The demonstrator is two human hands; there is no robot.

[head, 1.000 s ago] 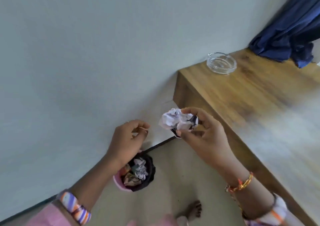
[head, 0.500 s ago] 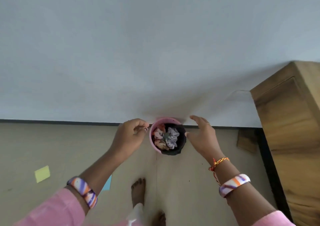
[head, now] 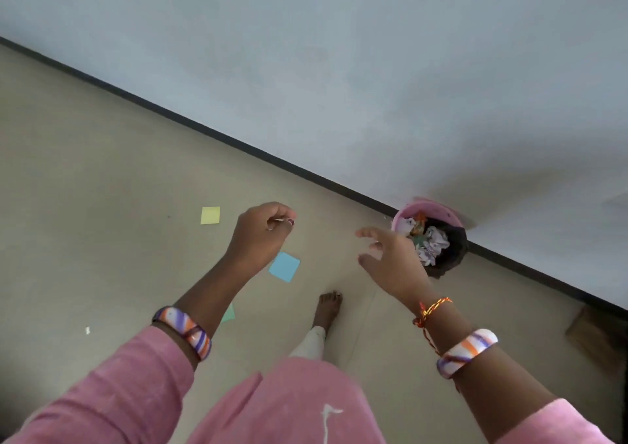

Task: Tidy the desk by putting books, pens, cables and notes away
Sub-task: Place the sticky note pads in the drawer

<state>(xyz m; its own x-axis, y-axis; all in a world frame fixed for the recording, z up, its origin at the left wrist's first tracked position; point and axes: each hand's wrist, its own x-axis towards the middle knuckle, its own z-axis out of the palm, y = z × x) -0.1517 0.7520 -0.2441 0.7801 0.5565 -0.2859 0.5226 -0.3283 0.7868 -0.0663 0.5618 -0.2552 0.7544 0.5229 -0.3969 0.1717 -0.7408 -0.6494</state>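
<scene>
Three sticky notes lie on the beige floor: a yellow note [head: 210,215], a blue note [head: 284,267] and a green note [head: 228,314] partly hidden behind my left forearm. My left hand [head: 261,233] hovers above the blue note with its fingers curled in and nothing visible in it. My right hand [head: 390,260] is spread with fingers apart, empty, just left of the pink waste bin [head: 438,207]. The bin has a black liner and holds crumpled paper [head: 431,246].
The bin stands against the pale wall with its dark skirting [head: 238,144]. A wooden desk leg [head: 594,338] shows at the right edge. My bare foot [head: 327,307] stands on the floor between my hands. A small white scrap [head: 87,330] lies at the left.
A second ago my right hand held a crumpled paper ball; now it is empty. The view has swung left from the desk to the floor, bringing the notes into sight.
</scene>
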